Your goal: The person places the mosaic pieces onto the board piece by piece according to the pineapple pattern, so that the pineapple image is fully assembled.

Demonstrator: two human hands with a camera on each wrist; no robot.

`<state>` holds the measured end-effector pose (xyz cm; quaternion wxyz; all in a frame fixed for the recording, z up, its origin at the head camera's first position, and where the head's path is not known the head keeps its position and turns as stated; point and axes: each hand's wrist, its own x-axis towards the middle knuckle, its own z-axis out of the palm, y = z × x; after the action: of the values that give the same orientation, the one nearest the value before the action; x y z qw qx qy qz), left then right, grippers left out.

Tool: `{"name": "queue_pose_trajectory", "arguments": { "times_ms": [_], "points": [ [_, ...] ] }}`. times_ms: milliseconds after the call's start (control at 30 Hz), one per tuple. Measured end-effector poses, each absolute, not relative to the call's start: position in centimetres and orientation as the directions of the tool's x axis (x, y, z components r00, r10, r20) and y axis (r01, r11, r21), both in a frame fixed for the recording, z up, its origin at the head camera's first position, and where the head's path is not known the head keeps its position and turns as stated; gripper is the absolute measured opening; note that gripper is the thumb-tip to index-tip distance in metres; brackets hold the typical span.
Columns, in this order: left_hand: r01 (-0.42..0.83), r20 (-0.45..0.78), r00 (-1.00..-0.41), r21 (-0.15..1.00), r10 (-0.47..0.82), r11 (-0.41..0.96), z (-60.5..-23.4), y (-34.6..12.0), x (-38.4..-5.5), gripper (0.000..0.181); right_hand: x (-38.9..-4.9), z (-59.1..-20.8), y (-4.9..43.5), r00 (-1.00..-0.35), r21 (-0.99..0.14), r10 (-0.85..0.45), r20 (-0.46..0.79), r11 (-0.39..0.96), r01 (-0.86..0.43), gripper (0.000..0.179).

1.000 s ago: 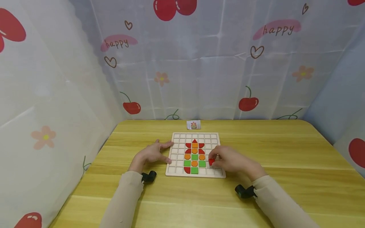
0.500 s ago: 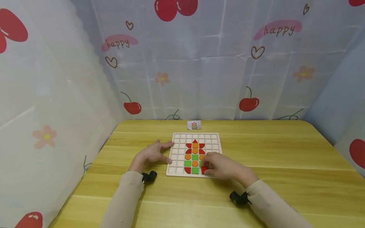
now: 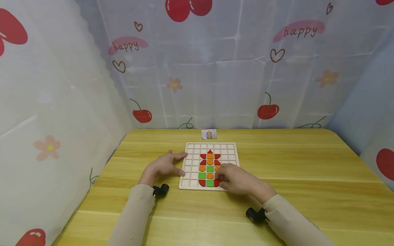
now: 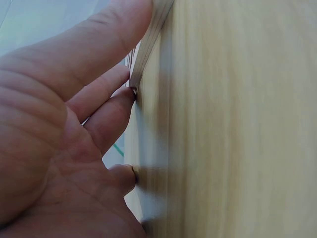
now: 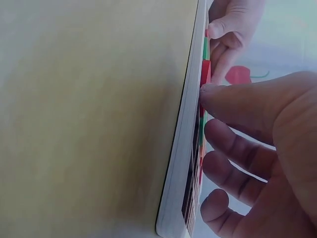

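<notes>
A pale wooden grid board (image 3: 189,163) lies on the table, with red, orange and green flat tiles set in its middle cells. My left hand (image 3: 163,165) spreads its thumb and a finger against the board's left edge; the left wrist view shows its thumb (image 4: 99,42) along that edge. At the lower right of the pattern, my right hand (image 3: 239,179) has its thumb and fingertips on a red tile (image 3: 217,183) with a rounded side. In the right wrist view the thumb touches this red tile (image 5: 205,73). The hand covers the green tile above it and some right-hand cells.
A small printed card (image 3: 209,134) with a coloured grid pattern lies behind the board on the wooden table (image 3: 286,164). A curtain (image 3: 221,78) printed with cherries and hearts hangs at the table's back edge. Black cameras (image 3: 256,216) sit at both wrists.
My right hand has carried the red tile leftward and down, from the board's right side into the bottom row beside a green square. The left hand stays at the board's edge.
</notes>
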<state>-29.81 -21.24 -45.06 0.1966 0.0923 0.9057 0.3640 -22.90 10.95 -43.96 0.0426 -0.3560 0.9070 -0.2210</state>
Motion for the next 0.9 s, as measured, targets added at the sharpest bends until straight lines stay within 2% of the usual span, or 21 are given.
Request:
{"name": "queue_pose_trajectory", "arguments": {
  "times_ms": [367,600,900],
  "points": [
    [0.015,-0.294,-0.906,0.694,0.303,0.719,-45.06,-21.39,-29.6,0.087,-22.77,-43.68,10.75,-0.755,-0.406,-0.654,0.049,0.678,-0.613,0.014],
    [0.018,-0.288,-0.909,0.696,0.302,0.718,-45.15,-21.5,-29.64,0.087,-22.9,-43.8,10.65,-0.719,-0.413,-0.692,0.063,0.638,-0.65,0.013],
    [0.051,-0.28,-0.908,0.667,0.313,0.744,-44.82,-21.15,-29.53,0.087,-23.02,-43.71,11.46,-0.718,-0.475,-0.692,0.069,0.611,-0.634,0.011]
  ]
}}
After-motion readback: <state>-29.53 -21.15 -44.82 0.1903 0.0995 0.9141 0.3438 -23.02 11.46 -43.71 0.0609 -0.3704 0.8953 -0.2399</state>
